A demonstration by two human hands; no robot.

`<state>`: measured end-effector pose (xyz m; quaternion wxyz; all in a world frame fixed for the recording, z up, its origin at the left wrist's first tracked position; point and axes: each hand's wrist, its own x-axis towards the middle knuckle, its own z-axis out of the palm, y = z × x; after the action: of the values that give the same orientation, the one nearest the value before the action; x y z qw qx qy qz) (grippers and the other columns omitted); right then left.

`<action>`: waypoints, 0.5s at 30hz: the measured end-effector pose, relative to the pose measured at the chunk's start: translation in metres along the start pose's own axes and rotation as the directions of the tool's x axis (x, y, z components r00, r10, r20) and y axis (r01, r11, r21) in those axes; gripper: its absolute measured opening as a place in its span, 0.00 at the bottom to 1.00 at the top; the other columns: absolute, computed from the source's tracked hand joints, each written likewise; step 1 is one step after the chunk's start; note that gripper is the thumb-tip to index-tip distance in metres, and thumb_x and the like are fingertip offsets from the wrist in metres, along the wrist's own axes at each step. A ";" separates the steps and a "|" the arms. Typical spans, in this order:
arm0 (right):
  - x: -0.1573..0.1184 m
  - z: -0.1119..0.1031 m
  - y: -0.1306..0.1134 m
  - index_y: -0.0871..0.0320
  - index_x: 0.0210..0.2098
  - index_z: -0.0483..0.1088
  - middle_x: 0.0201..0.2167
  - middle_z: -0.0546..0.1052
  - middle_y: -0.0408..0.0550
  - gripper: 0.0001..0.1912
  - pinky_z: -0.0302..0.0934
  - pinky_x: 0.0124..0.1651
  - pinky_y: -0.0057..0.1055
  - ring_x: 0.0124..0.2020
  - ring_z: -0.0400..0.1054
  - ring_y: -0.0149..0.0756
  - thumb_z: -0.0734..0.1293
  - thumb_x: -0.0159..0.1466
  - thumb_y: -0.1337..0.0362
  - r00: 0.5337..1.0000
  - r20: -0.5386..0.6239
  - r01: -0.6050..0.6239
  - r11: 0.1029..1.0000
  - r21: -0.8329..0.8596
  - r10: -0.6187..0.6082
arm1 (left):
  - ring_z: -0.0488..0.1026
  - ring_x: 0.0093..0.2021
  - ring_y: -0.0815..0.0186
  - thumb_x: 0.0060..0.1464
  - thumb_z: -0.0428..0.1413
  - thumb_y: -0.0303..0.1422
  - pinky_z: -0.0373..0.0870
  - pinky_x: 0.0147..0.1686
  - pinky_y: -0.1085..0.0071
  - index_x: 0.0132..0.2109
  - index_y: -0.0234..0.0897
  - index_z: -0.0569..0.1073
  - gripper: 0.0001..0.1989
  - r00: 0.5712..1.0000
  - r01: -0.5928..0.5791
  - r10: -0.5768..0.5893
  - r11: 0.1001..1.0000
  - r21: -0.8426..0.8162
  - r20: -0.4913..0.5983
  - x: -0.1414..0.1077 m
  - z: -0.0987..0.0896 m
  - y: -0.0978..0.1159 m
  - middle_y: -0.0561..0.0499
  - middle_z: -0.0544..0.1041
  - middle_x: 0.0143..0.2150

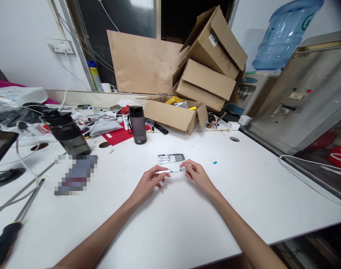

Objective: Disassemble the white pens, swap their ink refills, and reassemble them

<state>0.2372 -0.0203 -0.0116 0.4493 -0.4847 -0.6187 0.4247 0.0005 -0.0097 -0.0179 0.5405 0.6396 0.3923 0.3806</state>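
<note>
A white pen (175,170) with a grey end lies crosswise between my two hands, just above or on the white table. My left hand (153,178) pinches its left end between thumb and fingers. At the grey right end, the fingers of my right hand (195,173) are closed on the pen. Right behind it, several similar pens (171,158) lie side by side in a neat row, parallel to the held one. A small blue piece (215,162) rests on the table to the right of my right hand.
Behind the pens stand a dark bottle (138,125) and an open cardboard box (170,114). On the left are a second bottle (72,134), a blurred-out flat object (77,175), cables and a screwdriver (8,235). A metal cabinet (307,89) borders the table's right side.
</note>
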 end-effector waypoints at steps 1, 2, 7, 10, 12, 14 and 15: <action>0.000 0.000 0.000 0.55 0.39 0.72 0.17 0.59 0.35 0.20 0.43 0.26 0.29 0.19 0.49 0.31 0.60 0.69 0.45 1.000 -0.001 -0.007 1.000 -0.004 0.007 | 0.75 0.39 0.62 0.60 0.58 0.46 0.74 0.34 0.70 0.50 0.38 0.77 0.18 1.000 0.000 0.000 1.000 0.000 -0.001 0.000 0.000 0.000 0.44 0.82 0.44; 0.000 0.000 0.000 0.55 0.39 0.72 0.17 0.59 0.35 0.21 0.43 0.26 0.29 0.19 0.48 0.31 0.60 0.69 0.45 1.000 -0.002 -0.013 1.000 -0.008 0.013 | 0.75 0.39 0.62 0.61 0.58 0.46 0.74 0.34 0.70 0.50 0.38 0.77 0.18 1.000 0.000 0.000 1.000 0.001 -0.001 0.000 0.000 0.000 0.44 0.82 0.44; 0.000 0.000 0.001 0.56 0.39 0.73 0.17 0.59 0.36 0.22 0.44 0.26 0.28 0.19 0.49 0.31 0.60 0.69 0.44 1.000 -0.004 -0.003 1.000 -0.012 0.003 | 0.75 0.39 0.62 0.61 0.57 0.46 0.75 0.34 0.70 0.50 0.38 0.77 0.18 1.000 -0.004 0.004 1.000 0.004 0.001 0.000 0.000 0.000 0.44 0.81 0.44; 0.001 0.000 0.003 0.55 0.39 0.73 0.17 0.59 0.36 0.23 0.44 0.26 0.28 0.19 0.49 0.31 0.60 0.68 0.43 1.000 -0.004 0.003 1.000 -0.005 -0.003 | 0.76 0.39 0.61 0.60 0.58 0.47 0.75 0.34 0.69 0.50 0.38 0.77 0.19 1.000 -0.003 0.003 1.000 0.008 -0.004 0.000 0.000 0.000 0.43 0.81 0.44; 0.001 0.000 0.004 0.55 0.39 0.72 0.17 0.59 0.35 0.22 0.44 0.26 0.28 0.19 0.48 0.31 0.60 0.68 0.43 1.000 -0.001 0.000 1.000 0.001 0.000 | 0.76 0.39 0.61 0.60 0.58 0.47 0.75 0.34 0.69 0.50 0.38 0.77 0.19 1.000 -0.005 0.005 1.000 0.008 -0.005 0.000 0.000 0.000 0.43 0.82 0.44; 0.001 0.000 0.004 0.55 0.40 0.72 0.17 0.59 0.35 0.21 0.44 0.27 0.28 0.20 0.49 0.31 0.60 0.68 0.45 1.000 0.002 0.002 1.000 0.012 -0.002 | 0.76 0.39 0.61 0.60 0.58 0.47 0.75 0.34 0.69 0.50 0.38 0.77 0.20 1.000 -0.009 0.009 1.000 0.002 -0.003 0.000 0.000 -0.002 0.44 0.82 0.44; 0.001 0.000 0.004 0.55 0.41 0.72 0.18 0.61 0.36 0.19 0.45 0.27 0.29 0.20 0.50 0.31 0.60 0.69 0.46 1.000 0.004 0.005 1.000 0.019 -0.005 | 0.76 0.39 0.61 0.60 0.58 0.47 0.75 0.34 0.69 0.50 0.38 0.77 0.19 1.000 -0.011 0.011 1.000 -0.002 -0.002 0.001 -0.001 -0.003 0.44 0.82 0.44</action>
<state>0.2383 -0.0187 -0.0149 0.4537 -0.4779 -0.6167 0.4305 -0.0002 -0.0086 -0.0209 0.5386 0.6410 0.3890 0.3844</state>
